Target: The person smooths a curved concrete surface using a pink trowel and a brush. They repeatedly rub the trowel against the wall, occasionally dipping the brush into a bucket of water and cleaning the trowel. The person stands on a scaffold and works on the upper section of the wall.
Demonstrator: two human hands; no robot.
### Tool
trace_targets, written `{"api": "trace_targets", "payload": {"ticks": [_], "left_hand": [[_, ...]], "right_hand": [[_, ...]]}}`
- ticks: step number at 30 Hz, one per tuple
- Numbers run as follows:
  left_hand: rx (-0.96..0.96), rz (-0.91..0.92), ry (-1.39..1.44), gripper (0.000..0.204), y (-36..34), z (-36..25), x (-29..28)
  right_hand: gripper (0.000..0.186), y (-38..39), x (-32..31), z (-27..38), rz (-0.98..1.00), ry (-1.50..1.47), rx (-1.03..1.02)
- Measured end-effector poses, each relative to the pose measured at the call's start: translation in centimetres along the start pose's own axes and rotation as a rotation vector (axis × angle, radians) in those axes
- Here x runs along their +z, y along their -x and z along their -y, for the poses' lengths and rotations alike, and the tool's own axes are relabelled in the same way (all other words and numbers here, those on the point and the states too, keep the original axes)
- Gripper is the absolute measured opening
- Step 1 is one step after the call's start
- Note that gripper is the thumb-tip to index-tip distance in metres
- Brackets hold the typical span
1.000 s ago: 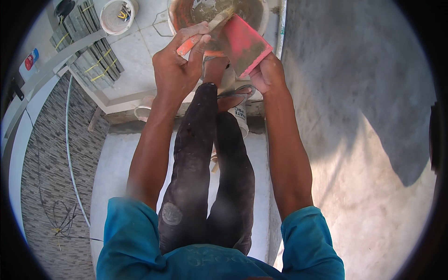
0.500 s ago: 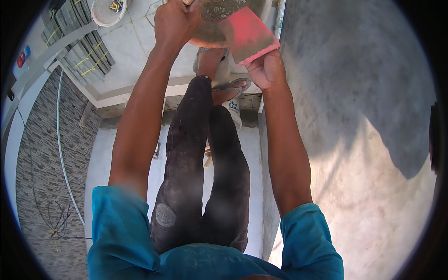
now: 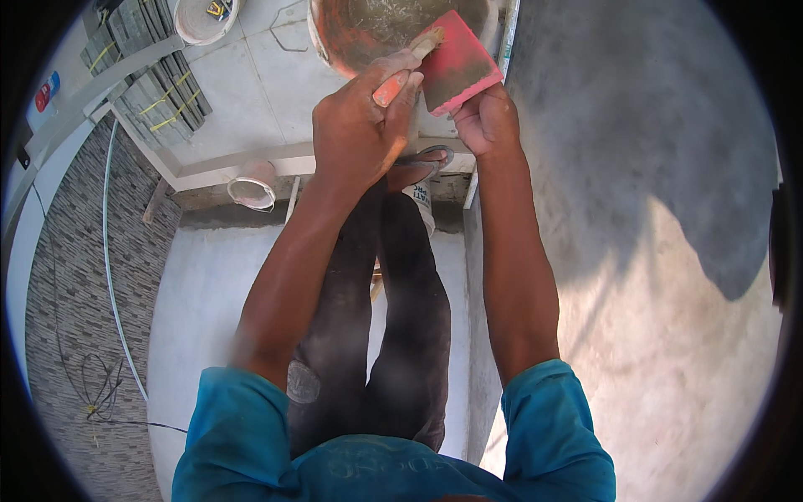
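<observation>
My left hand [image 3: 368, 125] grips a paintbrush [image 3: 391, 87] with an orange handle, its pale bristles touching or very near the upper left part of a square pink slab [image 3: 468, 63]. My right hand [image 3: 489, 123] holds that slab by its lower edge. The slab has a grey, muddy smear over its middle and lower part. Just beyond both hands is a wide, orange-stained basin [image 3: 335, 33] with murky grey liquid in it.
Top left: a white bucket [image 3: 213, 17] holding small tools, bundled grey strips [image 3: 167, 109] with yellow ties, a long metal bar. A small pail [image 3: 251, 187] sits below the ledge. Cables [image 3: 99, 389] lie on the patterned surface at left. My feet are below the basin.
Half a second ago my left hand was up over the basin; it has swung down and right, bringing the brush back to the pink slab. The slab has shifted slightly right.
</observation>
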State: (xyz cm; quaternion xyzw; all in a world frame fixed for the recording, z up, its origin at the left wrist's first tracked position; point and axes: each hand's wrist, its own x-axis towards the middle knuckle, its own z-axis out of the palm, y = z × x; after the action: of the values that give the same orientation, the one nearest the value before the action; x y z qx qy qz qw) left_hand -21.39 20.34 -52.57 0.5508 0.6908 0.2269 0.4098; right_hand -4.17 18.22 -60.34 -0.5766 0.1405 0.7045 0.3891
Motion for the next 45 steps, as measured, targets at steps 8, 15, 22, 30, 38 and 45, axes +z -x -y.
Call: {"api": "trace_targets", "payload": {"ticks": [8, 15, 22, 30, 38, 45], "left_hand": [[-0.146, 0.048, -0.221, 0.023, -9.7, 9.8, 2.8], [-0.146, 0.040, 0.189, 0.020, -1.9, -1.3, -3.3], [-0.099, -0.061, 0.142, 0.019, -1.0, -0.5, -0.7], [0.072, -0.013, 0.169, 0.021, -0.4, -1.7, -1.2], [0.090, 0.034, 0.213, 0.021, -1.3, -2.2, -1.5], [0.011, 0.100, -0.219, 0.018, -4.7, 4.4, 1.3]], "right_hand": [[0.034, 2.2, 0.8, 0.5, 0.182, 0.112, -0.200], [0.043, -0.7, -0.4, 1.3, 0.102, 0.420, -0.642], [0.045, 2.0, 0.7, 2.2, 0.048, 0.439, -0.611], [0.048, 3.2, 0.1, 2.4, 0.093, 0.271, -0.516], [0.049, 2.8, -0.1, 2.5, 0.126, 0.212, -0.487], [0.047, 2.5, -0.4, 2.1, 0.142, 0.232, -0.559]]}}
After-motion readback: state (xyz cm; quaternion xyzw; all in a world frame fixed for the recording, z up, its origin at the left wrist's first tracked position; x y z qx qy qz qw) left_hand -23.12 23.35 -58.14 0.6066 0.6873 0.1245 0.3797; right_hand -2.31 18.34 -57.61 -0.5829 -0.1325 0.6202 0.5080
